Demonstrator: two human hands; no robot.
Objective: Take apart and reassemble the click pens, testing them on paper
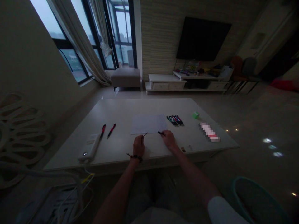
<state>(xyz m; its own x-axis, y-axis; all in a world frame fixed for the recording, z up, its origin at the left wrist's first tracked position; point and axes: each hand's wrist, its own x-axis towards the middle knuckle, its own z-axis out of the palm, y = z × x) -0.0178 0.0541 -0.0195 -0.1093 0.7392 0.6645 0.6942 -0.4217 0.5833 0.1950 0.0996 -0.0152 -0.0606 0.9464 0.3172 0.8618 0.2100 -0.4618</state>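
My left hand point(138, 145) rests on the white table point(121, 107), fingers closed round a thin dark stick-like part point(144, 134), perhaps a pen refill. My right hand point(169, 139) lies beside it, pinching a short dark pen piece point(161, 133). Both sit just in front of a white sheet of paper point(148, 123). Two red-and-black pens point(107, 131) lie to the left. A row of several dark pens point(175, 120) lies to the right of the paper.
A white power strip point(89, 147) with cables sits at the table's left front. A small green object point(195, 115) and a blurred-out item point(209, 132) lie on the right. Beyond are a TV cabinet point(187, 81), a stool point(126, 77) and windows. A teal basket rim point(257, 199) is at lower right.
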